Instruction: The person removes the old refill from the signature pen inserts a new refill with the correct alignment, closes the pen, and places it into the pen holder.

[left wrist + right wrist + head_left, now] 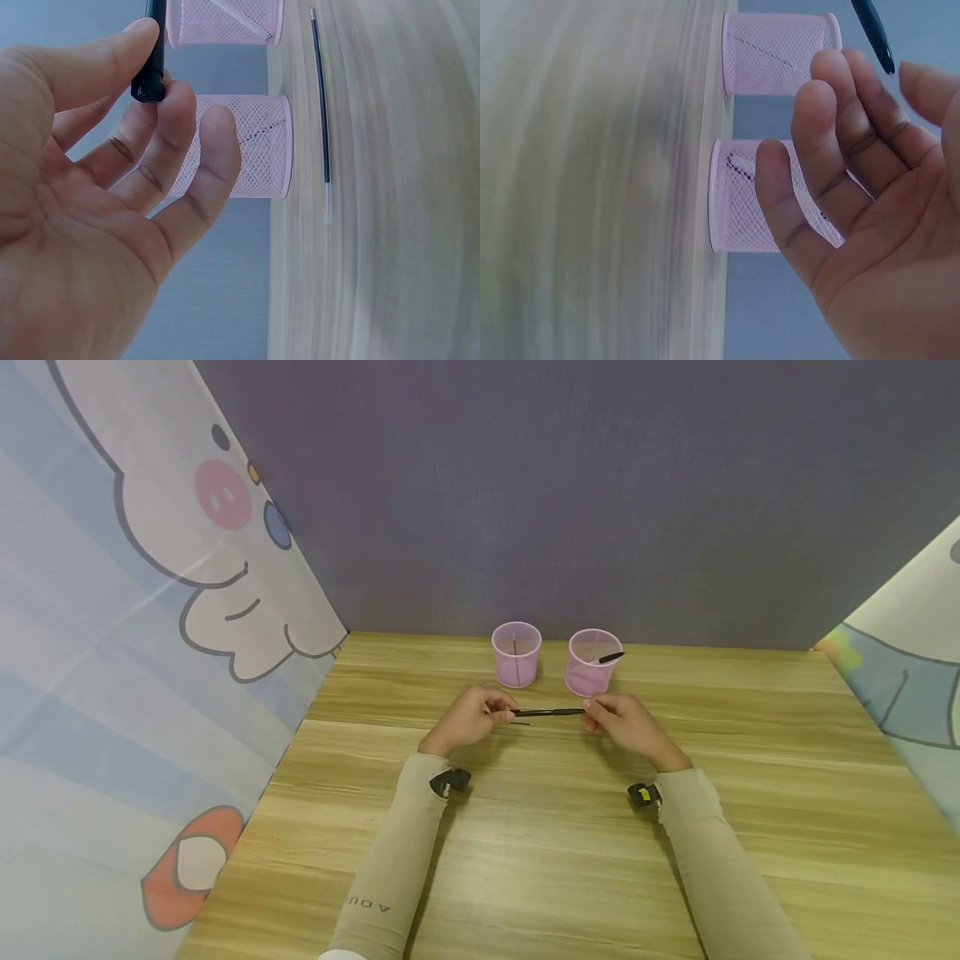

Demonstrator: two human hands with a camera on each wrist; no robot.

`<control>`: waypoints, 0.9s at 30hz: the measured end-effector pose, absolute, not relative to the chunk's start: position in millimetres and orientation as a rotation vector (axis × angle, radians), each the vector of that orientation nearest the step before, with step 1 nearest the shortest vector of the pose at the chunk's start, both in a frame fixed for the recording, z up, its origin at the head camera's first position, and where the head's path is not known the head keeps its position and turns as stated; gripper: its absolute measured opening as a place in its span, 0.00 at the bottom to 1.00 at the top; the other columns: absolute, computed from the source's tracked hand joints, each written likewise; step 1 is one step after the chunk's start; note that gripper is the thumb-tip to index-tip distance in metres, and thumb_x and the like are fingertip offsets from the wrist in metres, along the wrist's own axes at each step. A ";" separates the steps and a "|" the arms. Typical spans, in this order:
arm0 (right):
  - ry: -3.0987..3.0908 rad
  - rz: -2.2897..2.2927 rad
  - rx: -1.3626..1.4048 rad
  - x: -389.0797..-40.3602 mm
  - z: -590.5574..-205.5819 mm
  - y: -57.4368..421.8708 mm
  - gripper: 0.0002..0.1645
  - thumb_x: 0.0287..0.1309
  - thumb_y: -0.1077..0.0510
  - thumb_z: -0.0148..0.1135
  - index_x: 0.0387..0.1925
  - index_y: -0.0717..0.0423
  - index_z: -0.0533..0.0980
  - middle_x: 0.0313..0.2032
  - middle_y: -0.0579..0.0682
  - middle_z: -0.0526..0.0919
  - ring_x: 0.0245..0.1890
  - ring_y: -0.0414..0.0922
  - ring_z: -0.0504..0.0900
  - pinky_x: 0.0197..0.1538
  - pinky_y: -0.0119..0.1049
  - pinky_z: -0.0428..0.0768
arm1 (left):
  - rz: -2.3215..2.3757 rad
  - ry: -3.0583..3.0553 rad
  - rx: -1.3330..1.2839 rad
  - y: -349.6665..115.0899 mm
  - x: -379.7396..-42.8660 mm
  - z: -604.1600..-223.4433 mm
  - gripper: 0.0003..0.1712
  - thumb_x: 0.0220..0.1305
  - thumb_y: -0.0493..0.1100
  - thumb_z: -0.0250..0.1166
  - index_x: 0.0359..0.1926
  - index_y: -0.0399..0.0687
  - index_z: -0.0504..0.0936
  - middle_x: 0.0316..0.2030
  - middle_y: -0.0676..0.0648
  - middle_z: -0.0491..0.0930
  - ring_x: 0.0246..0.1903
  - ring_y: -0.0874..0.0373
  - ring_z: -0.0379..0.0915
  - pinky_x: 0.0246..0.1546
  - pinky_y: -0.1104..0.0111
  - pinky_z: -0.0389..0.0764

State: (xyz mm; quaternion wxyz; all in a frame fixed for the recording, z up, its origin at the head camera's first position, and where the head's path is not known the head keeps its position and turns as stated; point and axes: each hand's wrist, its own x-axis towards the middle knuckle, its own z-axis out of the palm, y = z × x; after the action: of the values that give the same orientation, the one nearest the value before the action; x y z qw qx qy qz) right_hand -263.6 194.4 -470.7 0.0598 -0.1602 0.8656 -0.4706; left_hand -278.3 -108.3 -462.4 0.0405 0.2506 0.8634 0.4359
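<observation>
My left hand (pixel 474 717) pinches the blunt end of a black pen (pixel 551 712) between thumb and fingers, and the pen lies level above the table. At its other end is my right hand (pixel 624 724). In the right wrist view the pen's pointed tip (pixel 886 60) sits between the right thumb and fingers, with a small gap to the thumb; those fingers are relaxed. A thin pen refill (pixel 322 105), dark with a clear end, lies on the table below the left hand.
Two pink mesh cups stand behind the hands near the grey back wall (pixel 570 502). The left cup (pixel 506 670) holds a thin dark stick; a black-ended pen (pixel 611 657) leans out of the right cup (pixel 581 681). Printed fabric (pixel 150 693) borders the wooden table (pixel 540 860).
</observation>
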 end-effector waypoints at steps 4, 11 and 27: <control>2.645 -1.434 -0.519 -263.6 -470.7 198.2 0.15 0.74 0.53 0.59 0.42 0.63 0.81 0.33 0.59 0.84 0.32 0.46 0.82 0.38 0.34 0.82 | 1.332 2.649 0.771 -108.5 -278.8 -462.5 0.04 0.67 0.36 0.69 0.41 0.46 0.89 0.32 0.50 0.83 0.35 0.59 0.76 0.38 0.68 0.77; 2.662 -1.448 -0.589 -263.7 -468.3 196.1 0.08 0.67 0.62 0.64 0.44 0.63 0.80 0.34 0.57 0.82 0.33 0.40 0.78 0.39 0.29 0.77 | 1.335 2.647 0.774 -109.0 -279.4 -463.5 0.04 0.67 0.37 0.68 0.41 0.45 0.89 0.34 0.49 0.83 0.36 0.59 0.76 0.38 0.68 0.77; 2.605 -1.441 -0.548 -261.0 -468.9 192.1 0.11 0.73 0.60 0.58 0.40 0.66 0.80 0.32 0.64 0.82 0.32 0.55 0.81 0.36 0.36 0.82 | 1.312 2.656 0.751 -108.3 -277.8 -461.6 0.05 0.67 0.37 0.69 0.42 0.45 0.89 0.33 0.50 0.82 0.36 0.58 0.75 0.37 0.68 0.76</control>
State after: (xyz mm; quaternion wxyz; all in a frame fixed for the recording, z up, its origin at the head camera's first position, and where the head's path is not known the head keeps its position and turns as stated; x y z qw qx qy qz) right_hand -261.0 192.1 -468.9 0.0574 -0.1807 0.8591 -0.4754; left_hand -277.8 -108.3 -461.6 0.0426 0.2454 0.8683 0.4289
